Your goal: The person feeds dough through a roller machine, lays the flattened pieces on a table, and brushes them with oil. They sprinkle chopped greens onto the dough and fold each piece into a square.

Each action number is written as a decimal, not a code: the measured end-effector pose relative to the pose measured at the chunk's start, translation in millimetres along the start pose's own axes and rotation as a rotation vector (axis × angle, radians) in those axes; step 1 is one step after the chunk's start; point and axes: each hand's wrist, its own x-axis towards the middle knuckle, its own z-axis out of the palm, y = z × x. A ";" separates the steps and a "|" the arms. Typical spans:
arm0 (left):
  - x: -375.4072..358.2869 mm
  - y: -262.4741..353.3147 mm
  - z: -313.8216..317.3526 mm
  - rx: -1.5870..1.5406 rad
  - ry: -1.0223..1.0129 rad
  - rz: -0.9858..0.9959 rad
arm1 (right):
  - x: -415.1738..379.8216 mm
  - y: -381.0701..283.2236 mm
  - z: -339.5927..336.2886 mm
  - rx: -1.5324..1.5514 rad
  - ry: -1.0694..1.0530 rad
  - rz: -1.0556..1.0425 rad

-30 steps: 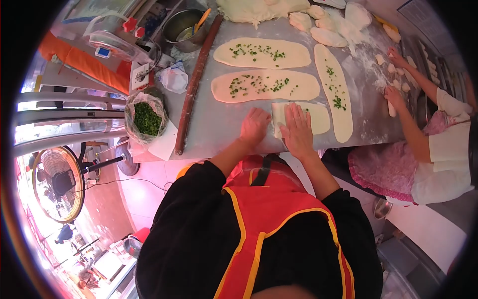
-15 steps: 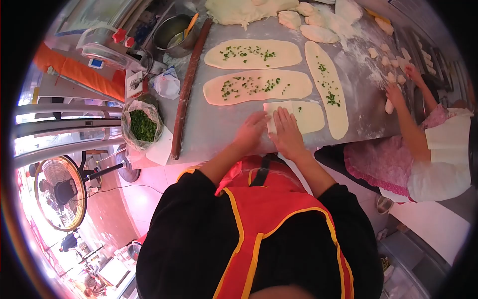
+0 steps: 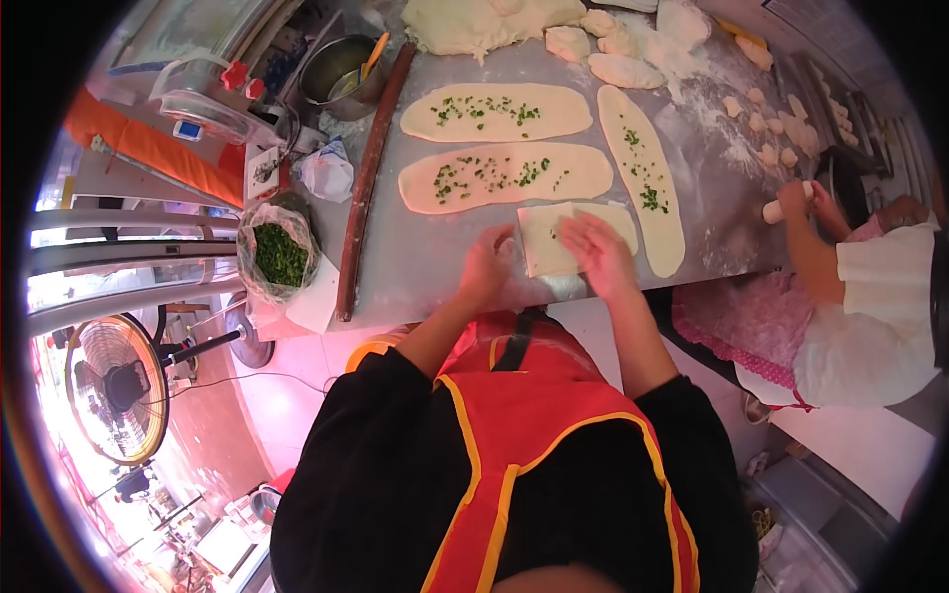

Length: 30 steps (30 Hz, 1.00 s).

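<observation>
A folded piece of dough (image 3: 544, 249) with a few green bits lies near the table's front edge. My right hand (image 3: 599, 254) rests over its right half, fingers stretched out. To the dough's left, my left hand (image 3: 487, 262) is just off it, fingers loosely bent and holding nothing. Behind the folded piece are two long flat dough strips, one nearer (image 3: 514, 178) and one farther (image 3: 494, 111), both sprinkled with chopped greens. Another sprinkled dough strip (image 3: 643, 178) lies lengthwise on the right.
A long brown rolling pin (image 3: 374, 188) lies at left, beside a bag of chopped greens (image 3: 280, 252) and a metal pot (image 3: 341, 79). A large dough mass (image 3: 484, 22) sits at the back. On the right, a co-worker's hands (image 3: 806, 203) hold a pale roll-shaped piece.
My left hand has come off the folded dough, leftward. My right hand has shifted right across it. The co-worker's hands have drawn back from the small dough pieces toward their body.
</observation>
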 end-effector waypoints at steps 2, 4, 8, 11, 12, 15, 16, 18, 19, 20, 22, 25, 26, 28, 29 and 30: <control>-2.5 -3.0 -5.7 0.011 0.037 -0.016 | -11.7 -17.8 -19.6 -0.253 0.111 -0.191; 0.0 -3.8 -19.7 0.131 0.060 0.067 | -5.0 -19.9 -55.3 -0.981 0.341 -0.422; -0.8 3.0 -20.7 0.436 0.017 0.265 | -3.4 -16.5 -64.4 -1.009 0.407 -0.425; 3.3 1.4 -6.9 0.470 0.028 0.353 | -4.2 -13.6 -54.8 -0.945 0.411 -0.429; 5.0 -1.2 -4.5 0.473 0.011 0.356 | -4.5 -13.9 -51.9 -0.944 0.407 -0.435; 10.6 -6.0 -0.2 0.535 -0.022 0.368 | -4.3 -14.5 -53.1 -0.999 0.403 -0.441; 11.6 -3.0 -0.4 0.566 -0.030 0.373 | -4.0 -15.2 -54.9 -1.025 0.402 -0.443; 12.4 4.5 -0.1 0.491 -0.031 0.300 | -5.1 -15.1 -58.7 -1.160 0.430 -0.527; 13.5 11.5 0.0 0.453 -0.033 0.265 | -5.0 -15.2 -61.5 -1.227 0.446 -0.569; 14.5 18.3 3.2 0.419 -0.035 0.287 | -1.9 -13.1 -68.9 -1.330 0.424 -0.593; 15.4 28.8 12.8 0.350 -0.036 0.329 | 4.9 -10.0 -79.9 -1.535 0.376 -0.639; 14.9 20.4 25.8 0.478 -0.127 0.421 | 9.7 -10.4 -78.7 -1.479 0.435 -0.664; 12.2 22.5 25.0 0.538 -0.159 0.461 | 11.3 -14.0 -77.2 -1.424 0.443 -0.583; -0.2 25.6 14.3 0.664 -0.228 0.543 | 14.7 -19.3 -74.7 -1.301 0.461 -0.420; -4.8 24.1 11.5 0.660 -0.237 0.568 | 16.3 -22.3 -74.0 -1.316 0.449 -0.374; -9.0 21.8 9.5 0.656 -0.243 0.593 | 18.1 -25.8 -73.6 -1.331 0.435 -0.329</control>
